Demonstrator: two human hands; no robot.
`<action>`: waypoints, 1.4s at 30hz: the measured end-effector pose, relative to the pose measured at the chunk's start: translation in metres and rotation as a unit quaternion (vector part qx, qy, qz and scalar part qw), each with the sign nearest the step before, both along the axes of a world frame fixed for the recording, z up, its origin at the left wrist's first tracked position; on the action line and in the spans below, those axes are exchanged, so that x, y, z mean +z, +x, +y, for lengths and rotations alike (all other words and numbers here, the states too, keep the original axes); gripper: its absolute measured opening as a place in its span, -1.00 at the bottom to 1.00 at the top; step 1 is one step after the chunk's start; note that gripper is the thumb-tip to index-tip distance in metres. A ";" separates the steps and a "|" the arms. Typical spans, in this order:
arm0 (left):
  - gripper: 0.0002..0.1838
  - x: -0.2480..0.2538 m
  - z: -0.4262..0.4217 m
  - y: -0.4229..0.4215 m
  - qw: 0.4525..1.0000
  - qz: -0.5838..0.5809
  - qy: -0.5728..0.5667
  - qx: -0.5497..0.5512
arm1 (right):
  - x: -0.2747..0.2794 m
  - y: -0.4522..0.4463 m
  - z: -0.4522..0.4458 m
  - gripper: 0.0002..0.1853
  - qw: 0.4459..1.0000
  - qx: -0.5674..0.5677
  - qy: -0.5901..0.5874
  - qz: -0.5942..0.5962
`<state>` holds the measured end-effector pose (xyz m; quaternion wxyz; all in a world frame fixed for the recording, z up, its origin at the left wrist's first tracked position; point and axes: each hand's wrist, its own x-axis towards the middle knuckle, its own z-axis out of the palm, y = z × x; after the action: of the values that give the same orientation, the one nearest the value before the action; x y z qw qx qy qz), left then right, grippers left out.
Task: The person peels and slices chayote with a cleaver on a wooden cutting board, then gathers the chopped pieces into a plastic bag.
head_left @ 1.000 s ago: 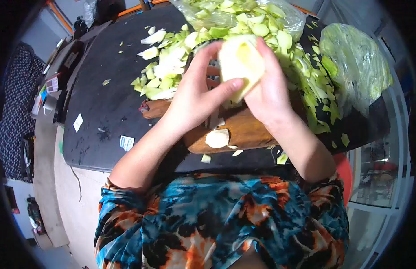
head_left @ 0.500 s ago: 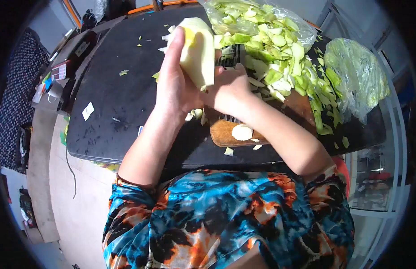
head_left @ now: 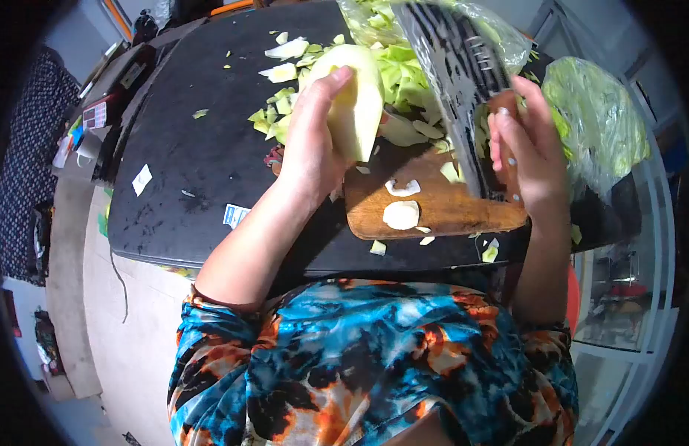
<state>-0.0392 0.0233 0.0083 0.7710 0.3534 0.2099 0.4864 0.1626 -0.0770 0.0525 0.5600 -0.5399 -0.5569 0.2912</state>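
In my left hand (head_left: 318,145) is a large peeled pale-green fruit (head_left: 359,97), held upright with the thumb across its face; its exact kind I cannot tell. My right hand (head_left: 534,149) grips the brown riveted handle of a cleaver (head_left: 456,89). The broad dark-streaked blade stands raised to the right of the fruit, apart from it. Beneath them lies a wooden cutting board (head_left: 463,215) with a round white slice (head_left: 401,215) and a curved white scrap on it. Green-white peelings (head_left: 404,78) are heaped behind the board, partly hidden by the blade.
Two clear plastic bags stand at the back and right; the right bag (head_left: 593,123) holds something green. Loose scraps (head_left: 281,73) lie left of the fruit on the black table (head_left: 188,149). A small blue-white packet (head_left: 235,215) is by my left forearm.
My right hand has moved right and up with the cleaver, away from the fruit, and the blade has turned into full view. My left hand has shifted slightly right and down with the fruit.
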 end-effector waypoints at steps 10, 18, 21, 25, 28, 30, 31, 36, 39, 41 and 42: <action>-0.52 -0.004 -0.017 0.014 0.989 0.041 0.133 -0.049 | 0.010 -0.014 -0.034 -0.84 0.996 0.020 0.049 0.072; -0.42 -0.005 -0.018 0.017 0.982 0.091 0.168 -0.006 | 0.003 -0.016 -0.028 -0.84 0.996 0.037 0.042 0.064; -0.56 -0.005 -0.017 0.014 0.990 0.027 0.130 -0.048 | 0.002 -0.017 -0.028 -0.86 0.996 0.035 0.035 0.069; -0.55 -0.004 -0.017 0.015 0.990 0.029 0.134 -0.044 | -0.001 -0.016 -0.029 -0.87 0.996 0.040 0.031 0.067; -0.55 -0.005 -0.018 0.016 0.989 0.032 0.141 -0.031 | 0.001 -0.017 -0.031 -0.86 0.997 0.039 0.017 0.068; -0.55 -0.004 -0.019 0.017 0.988 0.030 0.147 -0.033 | 0.001 -0.015 -0.033 -0.86 0.997 0.037 0.015 0.066; -0.55 -0.004 -0.019 0.017 0.987 0.029 0.152 -0.031 | 0.001 -0.015 -0.033 -0.86 0.997 0.035 0.015 0.068; -0.55 -0.006 -0.018 0.016 0.985 0.037 0.164 -0.027 | 0.002 -0.015 -0.037 -0.84 0.994 0.019 0.044 0.102; -0.47 -0.008 -0.019 0.017 0.972 0.090 0.217 0.002 | 0.003 -0.015 -0.037 -0.80 0.996 0.019 0.033 0.085; -0.56 -0.009 -0.019 0.018 0.982 0.041 0.183 0.001 | 0.001 -0.016 -0.037 -0.78 0.996 0.031 0.021 0.082; -0.61 -0.010 -0.019 0.018 0.986 0.017 0.165 0.001 | 0.000 -0.017 -0.037 -0.77 0.996 0.037 0.015 0.081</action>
<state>-0.0213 0.0046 -0.0015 0.6981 0.4840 0.1395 0.5089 0.1456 -0.1142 0.0530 0.6002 -0.4853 -0.5335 0.3458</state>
